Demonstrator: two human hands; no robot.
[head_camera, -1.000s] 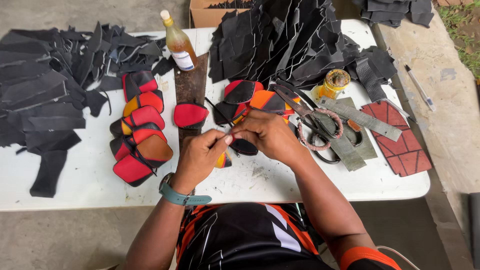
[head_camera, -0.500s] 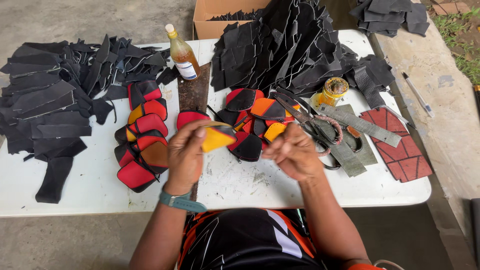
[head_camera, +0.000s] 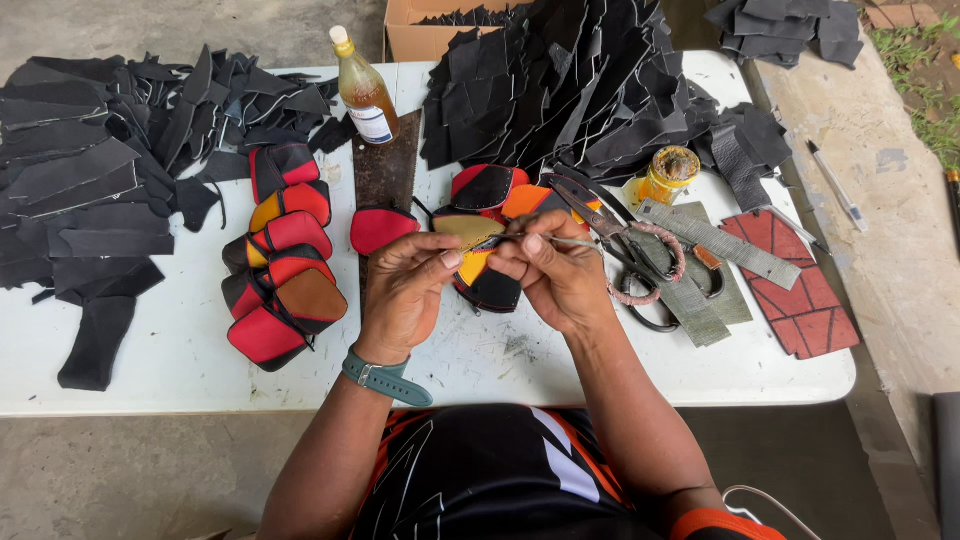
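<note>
Head view: two hands (head_camera: 480, 275), one yellow piece (head_camera: 470, 232)

A single head-worn camera looks steeply down and forward from above the person's own chest, close over the white bench (head_camera: 160, 370), taking in its full width, the concrete floor (head_camera: 900, 250) to the right and a cardboard box (head_camera: 420, 30) at the far edge.

a white table (head_camera: 150, 370) stands on a grey concrete floor (head_camera: 120, 480) in flat daylight, likely outdoors. to the right runs a raised concrete ledge (head_camera: 890, 200), with grass (head_camera: 930, 60) at its far corner. a cardboard box (head_camera: 410, 30) sits beyond the table's far edge.
</note>
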